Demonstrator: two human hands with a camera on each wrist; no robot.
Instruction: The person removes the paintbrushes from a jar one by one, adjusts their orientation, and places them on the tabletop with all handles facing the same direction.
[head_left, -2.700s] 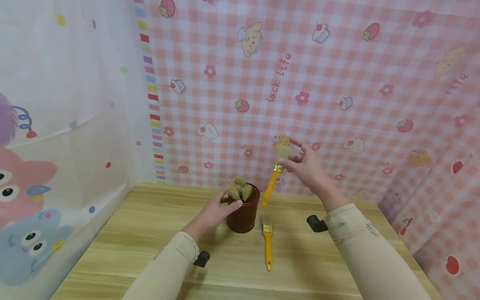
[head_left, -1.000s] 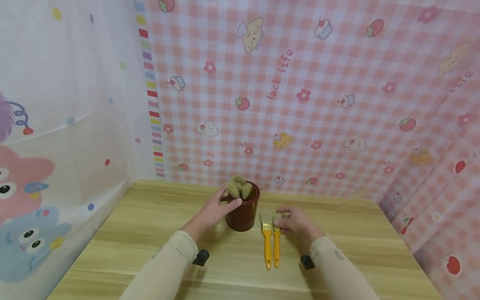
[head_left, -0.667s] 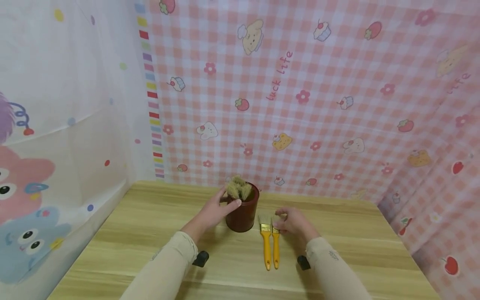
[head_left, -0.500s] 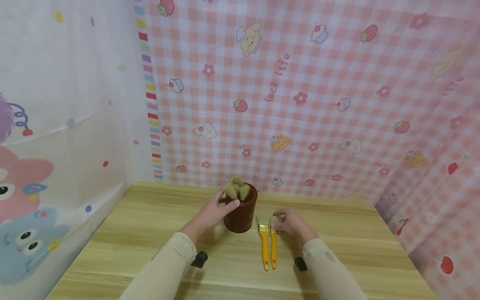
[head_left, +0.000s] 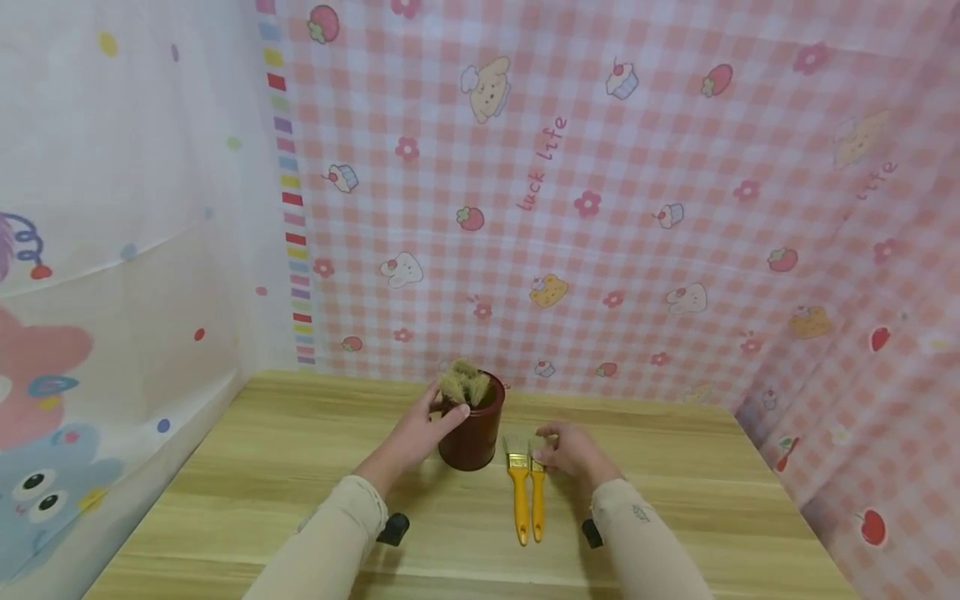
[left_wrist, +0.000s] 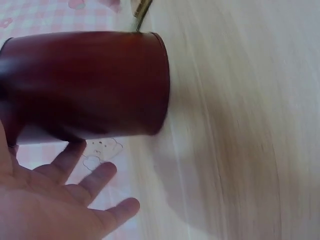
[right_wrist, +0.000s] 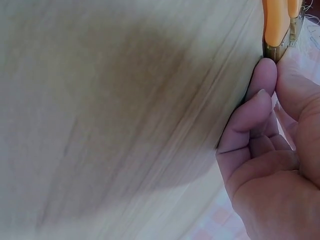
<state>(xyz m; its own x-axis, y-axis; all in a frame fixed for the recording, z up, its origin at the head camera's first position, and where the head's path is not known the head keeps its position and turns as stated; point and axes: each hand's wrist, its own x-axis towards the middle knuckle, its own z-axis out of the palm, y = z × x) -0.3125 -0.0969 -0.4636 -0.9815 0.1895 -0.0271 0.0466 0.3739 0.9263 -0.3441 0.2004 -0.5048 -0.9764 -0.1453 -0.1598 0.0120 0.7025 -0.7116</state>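
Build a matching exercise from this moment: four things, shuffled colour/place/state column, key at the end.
Things
1. Cup
2. Two brushes
3. Left hand
4. Right hand

Places, colours, states
A. Pinching one brush near its bristles
B. Dark red, upright
C. Holding the cup near its rim
D. Yellow handles, side by side on the table

Pairs: 1-B, 2-D, 3-C, 4-A

Left hand gripping, left forearm toward 1 o'clock; right hand pinching, right forearm toward 11 (head view).
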